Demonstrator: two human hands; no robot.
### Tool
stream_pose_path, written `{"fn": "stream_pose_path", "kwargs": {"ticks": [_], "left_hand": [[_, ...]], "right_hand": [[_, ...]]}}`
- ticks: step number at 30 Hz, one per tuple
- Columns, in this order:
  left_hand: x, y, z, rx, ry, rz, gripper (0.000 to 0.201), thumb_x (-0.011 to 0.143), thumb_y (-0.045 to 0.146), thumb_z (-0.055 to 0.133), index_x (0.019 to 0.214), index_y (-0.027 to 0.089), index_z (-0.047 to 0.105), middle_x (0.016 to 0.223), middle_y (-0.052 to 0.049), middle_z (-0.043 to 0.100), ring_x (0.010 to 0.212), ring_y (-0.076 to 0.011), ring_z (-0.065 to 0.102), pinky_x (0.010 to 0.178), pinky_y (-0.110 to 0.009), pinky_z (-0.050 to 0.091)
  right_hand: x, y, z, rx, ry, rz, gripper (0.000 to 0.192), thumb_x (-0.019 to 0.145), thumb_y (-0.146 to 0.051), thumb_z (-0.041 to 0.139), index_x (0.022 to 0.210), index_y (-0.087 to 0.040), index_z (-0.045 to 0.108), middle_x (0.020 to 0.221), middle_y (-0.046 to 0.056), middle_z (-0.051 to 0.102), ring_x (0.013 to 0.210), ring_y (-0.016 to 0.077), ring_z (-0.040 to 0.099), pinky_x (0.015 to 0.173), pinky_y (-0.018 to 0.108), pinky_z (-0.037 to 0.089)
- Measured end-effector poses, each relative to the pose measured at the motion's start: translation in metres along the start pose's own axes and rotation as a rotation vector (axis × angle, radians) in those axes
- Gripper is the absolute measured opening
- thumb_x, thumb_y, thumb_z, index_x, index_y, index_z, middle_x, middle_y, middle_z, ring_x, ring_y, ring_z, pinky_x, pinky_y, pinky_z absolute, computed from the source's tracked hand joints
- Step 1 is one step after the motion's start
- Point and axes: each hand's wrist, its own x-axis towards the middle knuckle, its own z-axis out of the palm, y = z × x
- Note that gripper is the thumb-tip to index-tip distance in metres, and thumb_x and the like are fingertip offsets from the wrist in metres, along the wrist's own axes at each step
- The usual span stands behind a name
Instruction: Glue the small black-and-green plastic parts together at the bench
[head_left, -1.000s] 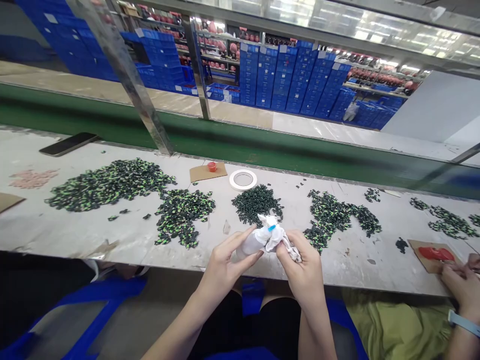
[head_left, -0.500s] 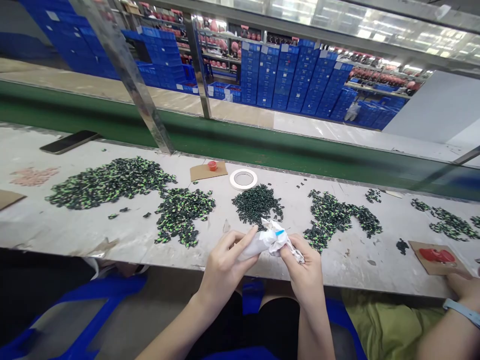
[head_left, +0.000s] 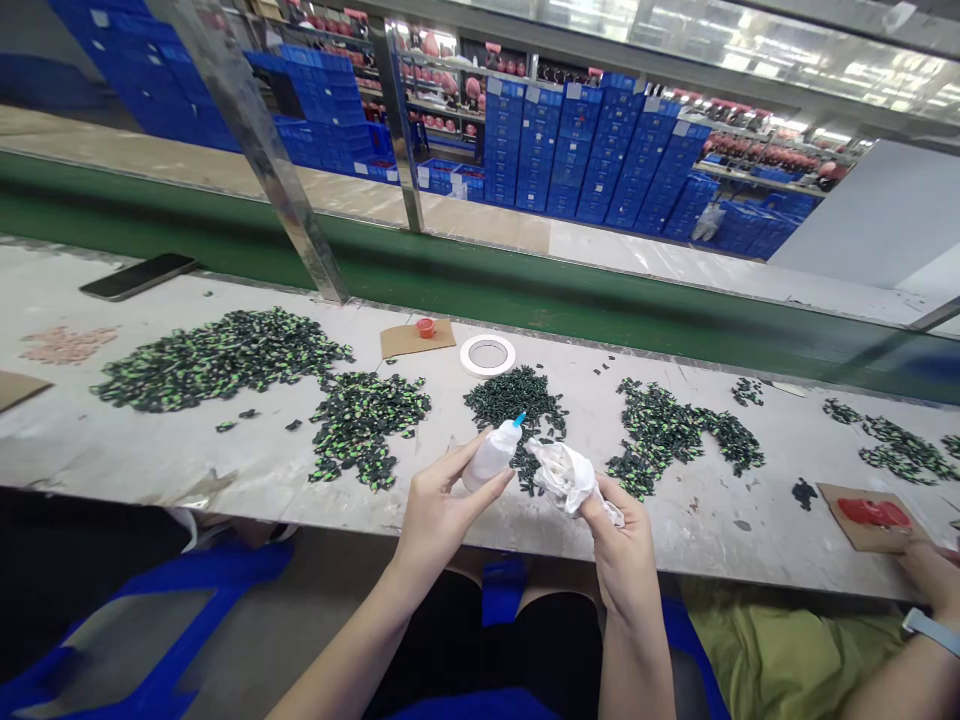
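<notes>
My left hand (head_left: 442, 505) is closed round a white squeeze bottle (head_left: 493, 455) with a blue nozzle tip (head_left: 519, 420) that points up and to the right. A crumpled white tissue (head_left: 566, 477) is pinched between the thumb and fingers of my right hand (head_left: 621, 520), just right of the bottle and apart from it. Behind both hands lies a pile of small dark pieces (head_left: 514, 398) on the worktable (head_left: 420, 500). A roll of white tape (head_left: 487, 355) rests flat beyond that pile.
Piles of black and green pieces lie left (head_left: 225, 360) and right (head_left: 667, 430). A red cap (head_left: 425, 328) sits on cardboard (head_left: 401, 341); a phone (head_left: 139, 277) lies far left. At right, a co-worker's hand (head_left: 926, 570) is by cardboard with red material (head_left: 874, 512). A metal post (head_left: 262, 150) rises behind.
The tissue has come off the bottle's nozzle, and my right hand has moved slightly right and down with it. The bottle is now more upright, its blue tip showing.
</notes>
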Motion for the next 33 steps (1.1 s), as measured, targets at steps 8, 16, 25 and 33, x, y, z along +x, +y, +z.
{"fn": "stream_pose_path", "kwargs": {"ticks": [8,16,25,33], "left_hand": [[-0.01,0.012,-0.002,-0.453,-0.42,-0.244,0.052,0.071,0.051,0.072,0.108,0.015,0.065,0.094,-0.011,0.074,0.088,-0.0261,0.071,0.082,-0.036,0.055],[-0.013,0.014,-0.004,-0.499,-0.576,-0.293,0.05,0.078,0.057,0.063,0.103,0.015,0.069,0.102,-0.014,0.072,0.093,-0.0269,0.068,0.083,-0.036,0.053],[-0.013,0.014,0.0,-0.373,-0.525,-0.198,0.049,0.078,0.046,0.067,0.118,0.017,0.066,0.114,-0.01,0.069,0.109,-0.0274,0.061,0.097,-0.038,0.049],[-0.019,-0.003,0.004,0.028,-0.293,0.197,0.044,0.085,0.031,0.063,0.129,0.025,0.058,0.106,-0.005,0.067,0.098,-0.0196,0.064,0.085,-0.03,0.053]], "right_hand": [[0.0,-0.007,0.001,0.216,0.018,0.079,0.024,0.074,-0.043,0.066,0.078,-0.021,0.074,0.06,0.001,0.063,0.049,0.0133,0.051,0.052,0.025,0.047],[-0.007,-0.008,-0.001,-0.077,0.219,-0.095,0.017,0.078,-0.035,0.063,0.073,-0.02,0.07,0.07,0.002,0.065,0.063,0.0169,0.057,0.059,0.026,0.046],[-0.008,-0.021,0.014,-0.262,0.162,-0.261,0.014,0.075,-0.017,0.061,0.078,-0.021,0.074,0.068,0.0,0.058,0.056,0.012,0.052,0.048,0.022,0.039],[-0.008,-0.014,0.016,-0.266,0.197,-0.238,0.013,0.074,-0.017,0.06,0.069,-0.019,0.072,0.063,-0.001,0.053,0.053,0.0108,0.05,0.046,0.021,0.039]]}}
